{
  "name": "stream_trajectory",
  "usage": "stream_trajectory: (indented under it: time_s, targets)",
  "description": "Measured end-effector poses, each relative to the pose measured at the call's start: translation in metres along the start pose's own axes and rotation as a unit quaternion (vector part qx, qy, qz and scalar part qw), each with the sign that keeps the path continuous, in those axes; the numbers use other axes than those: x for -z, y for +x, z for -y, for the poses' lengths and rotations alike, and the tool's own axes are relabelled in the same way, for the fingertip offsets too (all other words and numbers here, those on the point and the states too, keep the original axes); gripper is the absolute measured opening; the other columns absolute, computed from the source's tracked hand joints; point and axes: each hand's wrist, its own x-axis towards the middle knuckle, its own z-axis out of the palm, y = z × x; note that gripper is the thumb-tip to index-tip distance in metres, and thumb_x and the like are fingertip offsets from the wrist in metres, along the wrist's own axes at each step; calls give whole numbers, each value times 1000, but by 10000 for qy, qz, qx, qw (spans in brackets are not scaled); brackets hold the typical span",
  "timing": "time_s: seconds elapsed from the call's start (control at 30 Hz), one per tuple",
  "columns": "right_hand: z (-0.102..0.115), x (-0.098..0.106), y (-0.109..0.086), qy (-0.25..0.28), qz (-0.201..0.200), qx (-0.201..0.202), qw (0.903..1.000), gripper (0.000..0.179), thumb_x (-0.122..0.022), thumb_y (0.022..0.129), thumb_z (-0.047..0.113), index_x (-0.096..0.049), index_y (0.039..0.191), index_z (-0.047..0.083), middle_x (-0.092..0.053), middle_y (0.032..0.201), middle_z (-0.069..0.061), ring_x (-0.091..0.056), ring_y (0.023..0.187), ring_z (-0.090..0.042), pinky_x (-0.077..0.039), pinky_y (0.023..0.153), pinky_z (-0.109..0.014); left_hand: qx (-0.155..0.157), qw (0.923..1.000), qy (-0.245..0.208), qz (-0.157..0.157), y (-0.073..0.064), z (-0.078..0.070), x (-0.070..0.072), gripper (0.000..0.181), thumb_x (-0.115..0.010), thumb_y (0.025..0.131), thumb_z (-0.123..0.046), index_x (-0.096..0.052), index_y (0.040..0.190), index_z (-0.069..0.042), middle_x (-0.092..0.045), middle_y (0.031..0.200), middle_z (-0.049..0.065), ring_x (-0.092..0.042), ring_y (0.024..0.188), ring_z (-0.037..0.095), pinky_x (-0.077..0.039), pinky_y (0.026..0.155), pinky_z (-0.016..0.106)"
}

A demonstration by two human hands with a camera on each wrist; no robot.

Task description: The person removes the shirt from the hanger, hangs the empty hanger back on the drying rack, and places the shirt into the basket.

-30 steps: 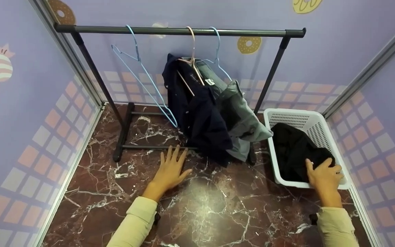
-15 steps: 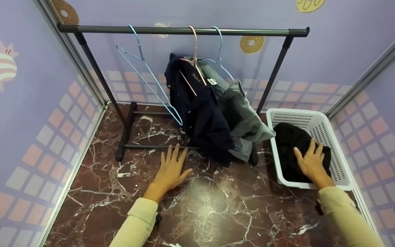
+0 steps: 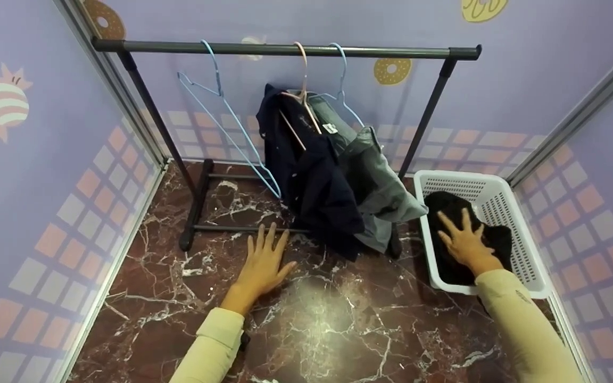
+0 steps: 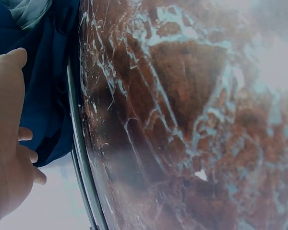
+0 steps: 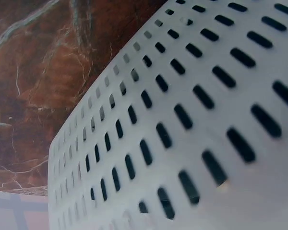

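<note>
My right hand (image 3: 465, 246) lies spread over a heap of black cloth (image 3: 447, 268) inside the white plastic basket (image 3: 423, 234), its fingers straight. In the right wrist view the slotted basket wall (image 5: 182, 115) hides that hand. My left hand (image 3: 262, 268) is held out with straight fingers above the marble-patterned floor, near the lower bar of the clothes rack (image 3: 242, 229). It holds nothing. Dark navy cloth (image 4: 48, 96) shows beyond the left hand (image 4: 9, 143) in the left wrist view.
From the rack's top bar (image 3: 264, 49) hang a bare blue hanger (image 3: 242, 127), a navy garment (image 3: 312, 175) on a pink hanger (image 3: 303, 69), and a grey-green garment (image 3: 381, 181) on another blue hanger (image 3: 342, 74). The grey-green garment's edge overlaps the basket rim. Patterned walls enclose three sides.
My right hand has moved left and farther into the basket, from the black cloth's right side to its middle, and its fingers have spread. The left hand has stayed nearly still.
</note>
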Motion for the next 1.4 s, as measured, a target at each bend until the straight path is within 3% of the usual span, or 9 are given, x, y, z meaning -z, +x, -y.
stream_trajectory:
  time_s: [0.07, 0.1, 0.2, 0.3, 0.57, 0.83, 1.07, 1.23, 1.4]
  targets:
    - [0, -2, -1, -882, 24, 660, 9939, 57, -63, 89, 7, -55, 145, 5, -18, 169, -19, -12, 143, -73, -40, 91, -87, -9, 10000, -25, -1, -1, 0, -1, 80, -57, 102, -51, -26, 164, -12, -15, 171, 25, -9, 157, 51, -20, 120, 75]
    - [1, -3, -1, -805, -49, 762, 9938, 51, -63, 91, 8, -58, 141, 3, -22, 167, -20, -14, 142, -73, -41, 90, -87, -14, 10000, -14, -11, -1, 1, -1, 80, -57, 102, -52, -27, 164, -11, -16, 170, 25, -9, 157, 51, -20, 119, 75]
    - [5, -6, -2, 94, -110, 725, 9973, 51, -56, 98, 10, -47, 147, 0, -23, 164, -29, -13, 142, -73, -33, 95, -89, -2, 10000, 46, 3, -3, 2, -1, 81, -56, 102, -54, -26, 164, -12, -17, 170, 25, -9, 157, 51, -20, 120, 75]
    - [10, -8, -2, 1389, 27, 306, 9898, 57, -46, 104, 19, -29, 156, 2, -12, 164, -36, -2, 148, -66, -16, 104, -91, -4, 10000, 42, -2, -4, 3, 0, 81, -56, 102, -54, -27, 164, -11, -18, 169, 26, -10, 156, 52, -20, 120, 75]
    - [14, -17, 2, 1813, 590, -118, 9816, 73, -43, 103, 22, -6, 162, 4, 15, 156, -50, 12, 148, -65, 2, 109, -88, -8, 10000, -42, -4, 1, 4, 1, 79, -52, 103, -54, -25, 165, -12, -13, 171, 25, -7, 157, 51, -15, 123, 71]
    - [13, -7, -11, 1877, 703, -332, 9791, 76, -45, 105, 34, -3, 164, 11, 16, 157, -48, -3, 125, -89, -17, 99, -94, -61, 9999, 88, -2, 7, -1, 6, 79, -54, 102, -53, -25, 165, -15, -8, 172, 22, -4, 157, 51, -16, 124, 69]
    - [2, 26, -18, 1897, 654, 57, 9796, 83, -44, 106, 52, -12, 163, 1, 0, 156, -52, -20, 129, -83, -23, 105, -87, -97, 9997, 236, -30, 9, -1, 18, 80, -50, 103, -57, -24, 165, -16, -7, 172, 23, -8, 157, 50, -17, 125, 68]
    - [0, 42, -23, 1959, 445, -94, 9796, 86, -44, 107, 52, -5, 162, -2, -1, 157, -51, -31, 128, -78, -30, 105, -83, -101, 9997, 224, 22, 11, -5, 29, 80, -52, 103, -56, -23, 166, -15, -10, 171, 24, -10, 158, 48, -16, 126, 66]
    - [6, 65, -37, 1817, 38, -438, 9824, 81, -37, 109, 54, -1, 165, 8, 1, 162, -44, -21, 129, -82, -23, 104, -88, -221, 9994, 200, -185, 10, -10, 41, 78, -54, 103, -53, -28, 164, -14, -18, 169, 27, -17, 156, 48, -16, 126, 66]
